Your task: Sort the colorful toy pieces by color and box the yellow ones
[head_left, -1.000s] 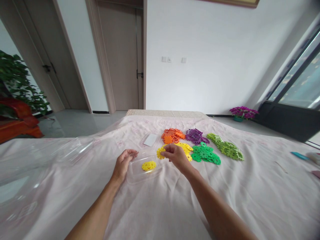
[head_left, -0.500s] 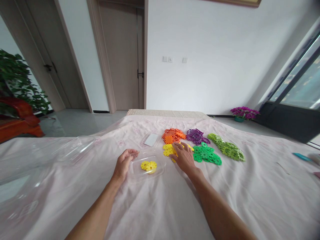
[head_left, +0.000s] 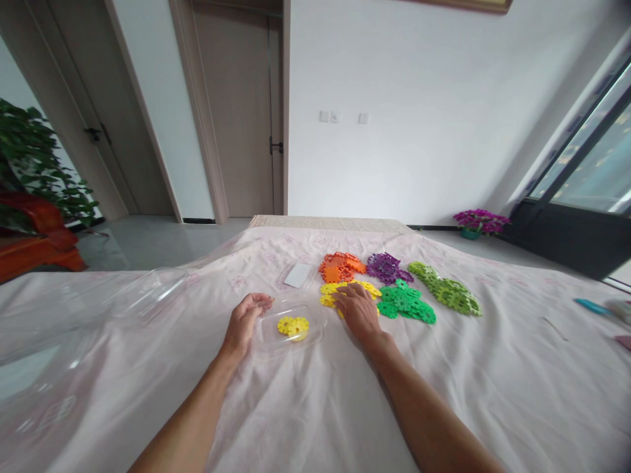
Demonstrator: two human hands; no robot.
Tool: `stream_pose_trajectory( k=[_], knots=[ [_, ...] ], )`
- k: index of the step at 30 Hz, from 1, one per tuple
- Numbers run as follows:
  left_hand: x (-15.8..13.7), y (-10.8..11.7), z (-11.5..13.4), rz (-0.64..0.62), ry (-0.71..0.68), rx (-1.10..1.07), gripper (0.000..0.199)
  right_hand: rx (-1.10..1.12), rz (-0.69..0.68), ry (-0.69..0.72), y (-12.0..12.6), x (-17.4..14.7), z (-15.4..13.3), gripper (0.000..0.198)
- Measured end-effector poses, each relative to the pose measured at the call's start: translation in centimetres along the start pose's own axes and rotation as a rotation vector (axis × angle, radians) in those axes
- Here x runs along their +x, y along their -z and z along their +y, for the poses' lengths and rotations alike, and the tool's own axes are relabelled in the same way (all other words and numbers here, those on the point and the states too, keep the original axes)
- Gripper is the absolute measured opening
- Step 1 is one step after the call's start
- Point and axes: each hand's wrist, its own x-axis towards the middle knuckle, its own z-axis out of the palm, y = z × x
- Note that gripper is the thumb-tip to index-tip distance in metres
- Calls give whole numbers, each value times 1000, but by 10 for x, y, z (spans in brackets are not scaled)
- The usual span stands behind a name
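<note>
My left hand [head_left: 244, 322] grips the near-left rim of a clear plastic box [head_left: 315, 328]. Inside the box lie a few yellow flower-shaped discs [head_left: 298, 326]. My right hand [head_left: 359, 310] rests over the pile of yellow discs [head_left: 328, 293], fingers bent down on it; whether a disc is pinched is hidden by the hand. Right beside that pile are green discs [head_left: 407, 302]. Behind it sit orange pieces [head_left: 340, 266] and purple pieces [head_left: 387, 268]. Farther right, light green pieces [head_left: 451, 292] lie in a long heap.
A clear lid or tray with a white label [head_left: 298, 275] lies behind the box. More clear plastic containers [head_left: 148, 299] stand at the left. On the right edge lies a blue object [head_left: 593, 306]. A pink-white cloth [head_left: 315, 420] with folds covers the surface.
My right hand has shifted slightly left over the yellow pile, and its fingers have drawn closer together. The left hand and the box stay put.
</note>
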Motion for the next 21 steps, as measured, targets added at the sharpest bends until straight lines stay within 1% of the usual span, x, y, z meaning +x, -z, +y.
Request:
stream_pose_trajectory(
  k=[6,9,11,14,16,18,19,21],
  knots=[
    [2,2,-4,-15,-18,16,27,36,179,-99,3,-2,0,31],
    [2,2,-4,-24,-18,14,27,176,287,-102,3,-1,-8,35],
    [2,2,-4,-28,-19,16,27,305,329,-76,4,-1,-20,34],
    [2,2,-4,-34,-21,17,27,492,312,-2,5,-1,-41,32],
    [2,2,-3,-36,-23,13,28,590,256,65,7,-2,-52,32],
    [2,2,-3,-32,-22,14,28,652,208,106,10,-3,-57,35],
    [2,2,-3,-29,-22,16,28,656,205,98,10,-3,-56,36],
    [2,2,-3,-26,-23,18,28,585,231,25,11,-1,-49,36]
  ],
)
